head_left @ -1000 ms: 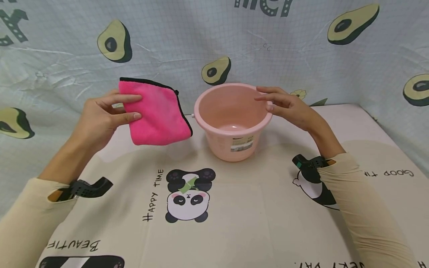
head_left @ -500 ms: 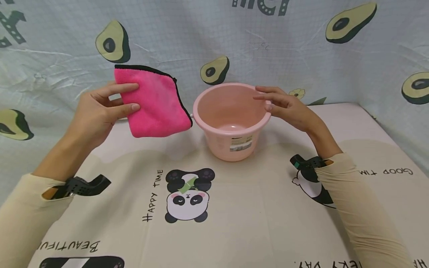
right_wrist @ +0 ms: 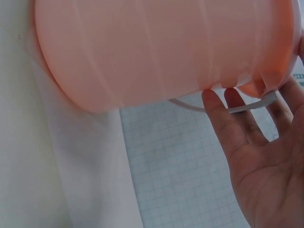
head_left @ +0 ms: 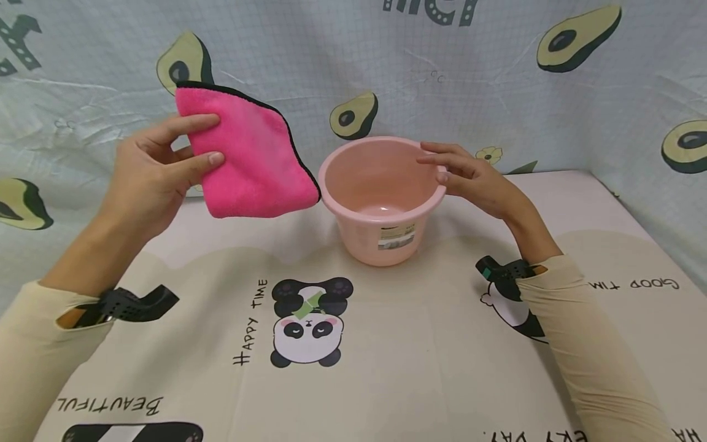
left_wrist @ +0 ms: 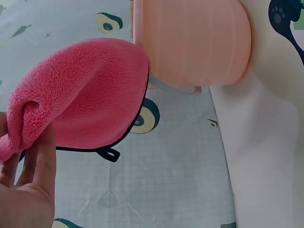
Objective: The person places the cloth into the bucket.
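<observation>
My left hand (head_left: pixel 151 175) pinches a pink fluffy cloth (head_left: pixel 248 162) with black edging by its left side, thumb in front. The cloth hangs in the air left of the bucket, its right corner right at the bucket's rim in the head view. A small black loop (left_wrist: pixel 110 154) on its edge shows in the left wrist view. The light pink plastic bucket (head_left: pixel 359 236) stands upright on the table with a label on its front. My right hand (head_left: pixel 480 181) holds its right rim, some fingers over the edge and others against the outer wall, as the right wrist view shows.
A thin pale handle (right_wrist: pixel 190 107) hangs at the back of the bucket. The table cover (head_left: pixel 397 362) carries printed pandas and words. Behind it hangs a light curtain (head_left: pixel 265 49) with avocado prints. Each wrist wears a black camera strap.
My left hand has raised the cloth and shifted it slightly left, its lower right corner now reaching the bucket rim in view. The right hand and the bucket have stayed put.
</observation>
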Motion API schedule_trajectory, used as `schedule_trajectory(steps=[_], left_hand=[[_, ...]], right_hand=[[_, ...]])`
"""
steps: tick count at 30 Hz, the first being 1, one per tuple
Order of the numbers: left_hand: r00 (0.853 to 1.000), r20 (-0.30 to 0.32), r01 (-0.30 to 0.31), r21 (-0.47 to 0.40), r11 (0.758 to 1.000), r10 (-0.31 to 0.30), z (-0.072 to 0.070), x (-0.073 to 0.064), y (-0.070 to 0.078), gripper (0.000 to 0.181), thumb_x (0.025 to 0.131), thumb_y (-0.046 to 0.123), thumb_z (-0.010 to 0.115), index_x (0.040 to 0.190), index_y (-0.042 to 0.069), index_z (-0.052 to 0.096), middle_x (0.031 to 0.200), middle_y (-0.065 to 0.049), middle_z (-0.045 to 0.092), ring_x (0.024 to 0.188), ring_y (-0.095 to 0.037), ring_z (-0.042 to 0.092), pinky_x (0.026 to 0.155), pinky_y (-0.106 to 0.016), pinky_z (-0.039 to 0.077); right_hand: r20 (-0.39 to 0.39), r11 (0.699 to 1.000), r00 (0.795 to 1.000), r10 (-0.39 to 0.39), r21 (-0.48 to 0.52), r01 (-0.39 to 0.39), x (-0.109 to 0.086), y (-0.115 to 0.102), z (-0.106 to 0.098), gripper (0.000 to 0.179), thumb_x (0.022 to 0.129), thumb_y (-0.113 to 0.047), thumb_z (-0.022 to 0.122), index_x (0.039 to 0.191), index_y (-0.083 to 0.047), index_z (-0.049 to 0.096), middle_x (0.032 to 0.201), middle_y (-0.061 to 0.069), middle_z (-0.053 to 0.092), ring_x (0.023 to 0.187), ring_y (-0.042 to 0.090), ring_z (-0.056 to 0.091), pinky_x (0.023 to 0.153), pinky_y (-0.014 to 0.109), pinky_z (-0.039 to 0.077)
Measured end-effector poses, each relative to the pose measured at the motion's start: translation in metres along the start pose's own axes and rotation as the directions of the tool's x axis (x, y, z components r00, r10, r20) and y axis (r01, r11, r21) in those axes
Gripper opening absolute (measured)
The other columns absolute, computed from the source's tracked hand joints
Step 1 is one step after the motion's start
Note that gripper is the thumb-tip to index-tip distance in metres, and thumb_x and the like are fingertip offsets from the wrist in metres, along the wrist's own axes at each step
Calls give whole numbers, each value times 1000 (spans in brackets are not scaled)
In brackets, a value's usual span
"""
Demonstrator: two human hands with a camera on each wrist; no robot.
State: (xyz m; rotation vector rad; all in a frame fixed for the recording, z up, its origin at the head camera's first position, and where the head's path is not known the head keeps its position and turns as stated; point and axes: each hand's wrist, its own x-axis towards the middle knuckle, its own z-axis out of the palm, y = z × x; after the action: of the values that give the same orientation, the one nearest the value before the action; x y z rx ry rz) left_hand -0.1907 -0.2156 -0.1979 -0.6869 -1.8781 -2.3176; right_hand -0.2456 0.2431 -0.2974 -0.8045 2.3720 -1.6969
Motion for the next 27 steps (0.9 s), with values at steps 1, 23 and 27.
schedule_trajectory(steps=[1, 23, 27], left_hand=[[1000, 3, -6, -3, 1000, 6, 2, 0, 1, 46, 88, -19, 63, 132, -6, 63, 141, -16, 46, 101, -26, 70, 84, -31, 59], [991, 100, -91, 75, 993, 84, 36, 14, 17, 44, 86, -21, 66, 128, -10, 64, 137, -18, 49, 110, -31, 67, 88, -30, 59], [988, 121, -105, 97, 990, 93, 40, 17, 20, 44, 85, -21, 66, 127, -10, 65, 137, -19, 49, 112, -30, 67, 89, -30, 58]], right_hand=[[-1, 1000, 1000, 1, 2, -1, 0, 0, 0, 43, 105, -18, 54, 147, -17, 56, 162, -6, 28, 147, 23, 31, 102, 30, 48], [0, 1000, 1000, 2, -11, -2, 1, -1, -1, 43, 104, -18, 55, 147, -18, 56, 162, -6, 30, 146, 23, 32, 100, 26, 50], [4, 1000, 1000, 4, -13, -3, 1, -2, -1, 43, 105, -18, 55, 148, -18, 56, 162, -6, 29, 147, 23, 32, 101, 27, 49]])
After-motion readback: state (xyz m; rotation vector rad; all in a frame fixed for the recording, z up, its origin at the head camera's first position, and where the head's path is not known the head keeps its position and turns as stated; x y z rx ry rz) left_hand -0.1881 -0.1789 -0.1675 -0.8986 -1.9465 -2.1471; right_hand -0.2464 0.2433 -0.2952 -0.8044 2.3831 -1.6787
